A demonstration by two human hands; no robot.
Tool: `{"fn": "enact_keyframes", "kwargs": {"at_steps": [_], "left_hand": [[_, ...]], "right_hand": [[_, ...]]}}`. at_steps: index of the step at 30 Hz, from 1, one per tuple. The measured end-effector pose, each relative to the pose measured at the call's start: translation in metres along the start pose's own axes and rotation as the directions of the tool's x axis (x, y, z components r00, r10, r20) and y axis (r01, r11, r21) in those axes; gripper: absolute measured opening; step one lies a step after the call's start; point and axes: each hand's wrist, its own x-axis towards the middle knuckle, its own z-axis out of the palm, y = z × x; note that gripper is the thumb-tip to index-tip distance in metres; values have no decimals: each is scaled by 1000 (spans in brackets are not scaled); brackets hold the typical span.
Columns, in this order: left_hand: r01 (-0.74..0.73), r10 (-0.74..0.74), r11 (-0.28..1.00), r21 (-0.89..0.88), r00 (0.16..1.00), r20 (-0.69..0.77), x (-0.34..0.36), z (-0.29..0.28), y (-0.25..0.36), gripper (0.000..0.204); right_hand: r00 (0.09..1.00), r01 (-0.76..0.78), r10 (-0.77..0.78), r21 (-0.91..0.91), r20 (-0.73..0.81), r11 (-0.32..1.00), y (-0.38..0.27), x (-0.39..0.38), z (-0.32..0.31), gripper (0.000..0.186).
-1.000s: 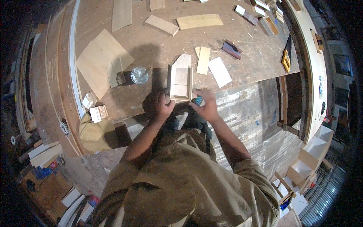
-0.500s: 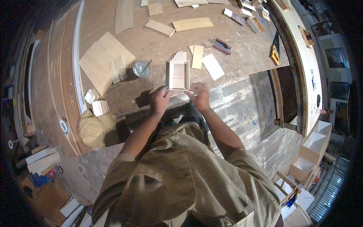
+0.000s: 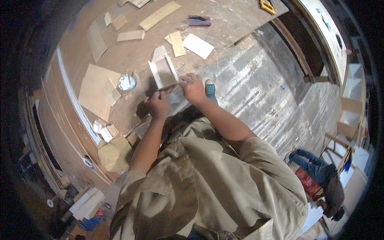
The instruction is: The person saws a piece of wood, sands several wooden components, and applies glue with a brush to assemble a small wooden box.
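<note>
A small open-topped box of thin pale wood [image 3: 164, 71], with raised side walls, stands at the near edge of the workbench in front of me. My left hand [image 3: 157, 105] pinches the left corner of its near end with bent fingers. At the right corner my right hand [image 3: 194, 89] has its fingers closed over the same end. The fingertips partly cover that near end, and some blur hides its detail. Just beyond the box lie a light wood strip [image 3: 177, 44] and a white rectangular panel [image 3: 198, 46].
A glass jar [image 3: 127, 82] stands left of the box, near a square plywood sheet [image 3: 96, 90]. Farther off are a dark sanding block [image 3: 199, 21] and a yellow-handled saw [image 3: 267, 6]. Another person [image 3: 320, 172] is at the lower right, near white-lined boxes [image 3: 352, 94].
The view has swung, so the bench and box look turned anticlockwise and shifted left. My right hand has closed farther over the box's near end. Another person now shows at the lower right.
</note>
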Motion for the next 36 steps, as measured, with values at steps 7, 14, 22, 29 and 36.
{"fn": "enact_keyframes", "kwargs": {"at_steps": [7, 14, 22, 29, 36], "left_hand": [[25, -22, 999, -34, 997, 79, 10, -6, 0, 27], [-21, 11, 992, -125, 996, -85, 7, 0, 2, 23], [96, -100, 991, -95, 994, -42, 10, 6, -3, 22], [-11, 7, 994, -111, 999, -40, 8, 6, -8, 25], [295, -320, 814, -501, 947, 38, -11, 1, 37, 23]], "right_hand": [[987, -154, 145, 159, 68, 975, 9, -4, 12, 23], [980, -163, 139, 168, 145, 972, 17, -6, 14, 26], [987, -101, 93, 54, 130, 993, 15, -5, 12, 24], [991, -89, 67, 205, 112, 975, 21, 3, 4, 20], [998, -39, 13, 424, 63, 905, 28, 10, 0, 21]]}}
